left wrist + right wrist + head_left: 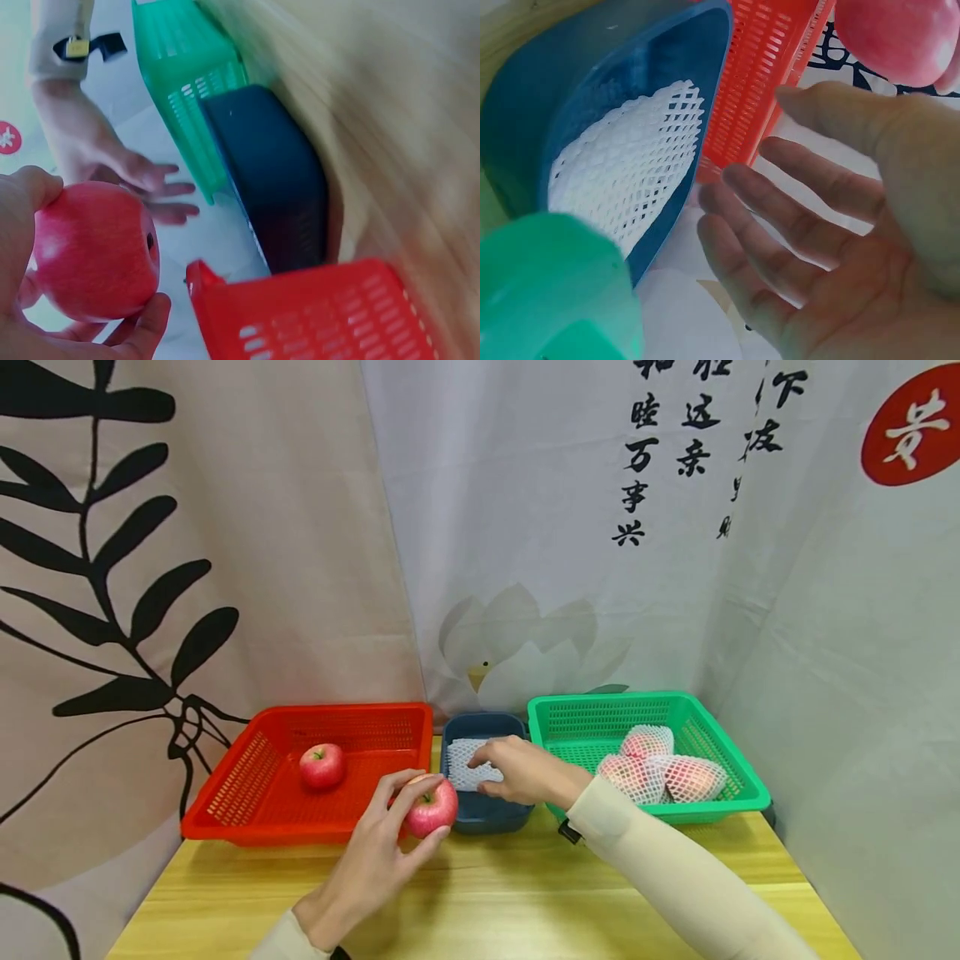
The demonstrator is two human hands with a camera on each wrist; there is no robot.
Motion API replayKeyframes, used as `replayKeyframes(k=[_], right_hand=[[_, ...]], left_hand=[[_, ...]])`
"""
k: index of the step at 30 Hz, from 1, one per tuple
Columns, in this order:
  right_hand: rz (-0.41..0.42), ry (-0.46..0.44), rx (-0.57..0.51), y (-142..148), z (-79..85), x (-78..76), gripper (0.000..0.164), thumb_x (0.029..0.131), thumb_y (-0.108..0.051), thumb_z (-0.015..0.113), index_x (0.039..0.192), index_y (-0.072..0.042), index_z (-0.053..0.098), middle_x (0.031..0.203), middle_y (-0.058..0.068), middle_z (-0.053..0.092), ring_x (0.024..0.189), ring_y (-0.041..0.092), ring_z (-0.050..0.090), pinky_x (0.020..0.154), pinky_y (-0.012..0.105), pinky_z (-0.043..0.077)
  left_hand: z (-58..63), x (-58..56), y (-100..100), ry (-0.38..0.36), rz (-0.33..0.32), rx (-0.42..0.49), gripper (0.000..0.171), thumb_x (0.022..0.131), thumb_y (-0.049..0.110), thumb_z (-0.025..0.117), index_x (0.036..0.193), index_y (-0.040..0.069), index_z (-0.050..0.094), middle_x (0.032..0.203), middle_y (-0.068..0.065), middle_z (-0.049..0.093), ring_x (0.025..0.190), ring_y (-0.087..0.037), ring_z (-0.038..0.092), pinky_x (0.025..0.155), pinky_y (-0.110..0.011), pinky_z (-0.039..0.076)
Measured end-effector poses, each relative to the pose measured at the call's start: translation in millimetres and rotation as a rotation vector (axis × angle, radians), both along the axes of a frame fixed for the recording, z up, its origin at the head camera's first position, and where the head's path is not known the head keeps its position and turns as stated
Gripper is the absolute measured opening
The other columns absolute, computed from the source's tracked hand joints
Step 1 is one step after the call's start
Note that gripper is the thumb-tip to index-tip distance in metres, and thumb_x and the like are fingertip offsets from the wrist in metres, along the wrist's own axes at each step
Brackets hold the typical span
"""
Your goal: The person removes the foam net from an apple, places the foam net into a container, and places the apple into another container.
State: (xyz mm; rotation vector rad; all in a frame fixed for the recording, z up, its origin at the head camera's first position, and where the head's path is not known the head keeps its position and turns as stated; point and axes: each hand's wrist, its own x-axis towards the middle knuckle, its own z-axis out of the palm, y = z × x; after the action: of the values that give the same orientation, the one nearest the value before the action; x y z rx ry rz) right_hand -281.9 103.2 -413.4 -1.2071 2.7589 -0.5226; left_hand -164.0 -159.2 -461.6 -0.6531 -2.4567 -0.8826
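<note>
My left hand [375, 852] grips a red apple [432, 807] between thumb and fingers, above the table by the red basket's near right corner. In the left wrist view the apple [97, 251] is bare, its hollow facing right. My right hand [525, 770] hovers over the dark blue bin [487, 817], fingers apart and holding nothing. Inside that bin lies white foam netting [634, 161], which the right wrist view shows apart from my fingertips. Another bare apple [322, 767] sits in the red basket [247, 793].
To the right, a green basket [577, 718] holds several apples in white foam nets [693, 778]. The baskets and bin stand in a row along the back of the wooden table [510, 893]. A printed cloth [525, 527] hangs behind them.
</note>
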Motion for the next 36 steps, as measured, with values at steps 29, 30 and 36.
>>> replayKeyframes(k=[29, 30, 36], right_hand=[[-0.124, 0.140, -0.213, 71.0, 11.2, 22.4, 0.033, 0.110, -0.027, 0.084, 0.141, -0.017, 0.079, 0.144, 0.004, 0.077, 0.137, 0.032, 0.075, 0.116, 0.055, 0.065], [-0.131, 0.135, -0.212, 73.6, 10.7, 21.8, 0.034, 0.110, -0.027, 0.084, 0.142, -0.017, 0.079, 0.145, 0.005, 0.077, 0.138, 0.033, 0.074, 0.117, 0.056, 0.064], [-0.150, 0.158, -0.210, 88.4, 4.5, 16.7, 0.036, 0.109, -0.026, 0.085, 0.143, -0.017, 0.079, 0.147, 0.006, 0.075, 0.139, 0.034, 0.074, 0.117, 0.058, 0.064]], left_hand=[[41.2, -41.3, -56.7, -0.044, 0.240, -0.024, 0.070, 0.101, 0.026, 0.093, 0.164, 0.018, 0.062, 0.150, -0.019, 0.058, 0.129, -0.040, 0.064, 0.093, -0.061, 0.073], [42.5, -44.6, -57.1, -0.064, 0.251, -0.025, 0.069, 0.102, 0.027, 0.092, 0.164, 0.019, 0.061, 0.150, -0.020, 0.058, 0.129, -0.042, 0.064, 0.095, -0.062, 0.072], [48.0, -64.9, -56.6, -0.192, 0.332, -0.060, 0.071, 0.107, 0.036, 0.084, 0.169, 0.020, 0.055, 0.155, -0.023, 0.053, 0.130, -0.045, 0.066, 0.105, -0.068, 0.061]])
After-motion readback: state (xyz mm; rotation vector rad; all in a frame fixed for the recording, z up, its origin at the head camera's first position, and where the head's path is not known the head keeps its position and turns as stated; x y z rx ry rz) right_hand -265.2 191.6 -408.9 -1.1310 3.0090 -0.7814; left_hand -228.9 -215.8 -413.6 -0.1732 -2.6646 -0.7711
